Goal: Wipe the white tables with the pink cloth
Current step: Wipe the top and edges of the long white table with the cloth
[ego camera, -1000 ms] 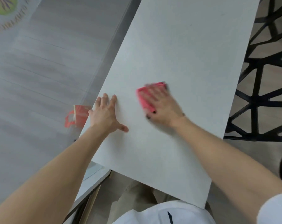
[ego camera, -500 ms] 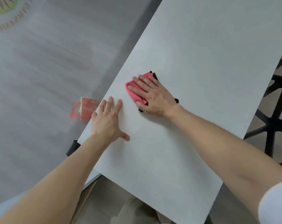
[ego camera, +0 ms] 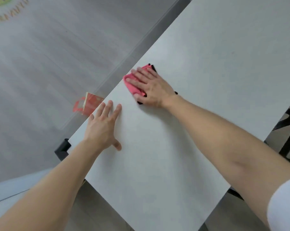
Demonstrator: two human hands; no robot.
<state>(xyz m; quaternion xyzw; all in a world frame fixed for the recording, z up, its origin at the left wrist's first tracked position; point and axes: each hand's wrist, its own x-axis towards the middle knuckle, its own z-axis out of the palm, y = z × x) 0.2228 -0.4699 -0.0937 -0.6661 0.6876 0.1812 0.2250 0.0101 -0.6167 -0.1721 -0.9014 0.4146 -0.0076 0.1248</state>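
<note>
object [ego camera: 88, 104], red, just beyond table [ego camera: 207, 80] near left hand [ego camera: 102, 129]

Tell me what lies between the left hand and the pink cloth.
Nothing: in the head view only bare white table separates the left hand from the pink cloth, which the right hand presses flat.

No legible text: curved gold lettering [ego camera: 9, 11] round a green emblem [ego camera: 0, 0], far beyond the left hand's [ego camera: 101, 127] fingers [ego camera: 110, 107], is blurred.
</note>
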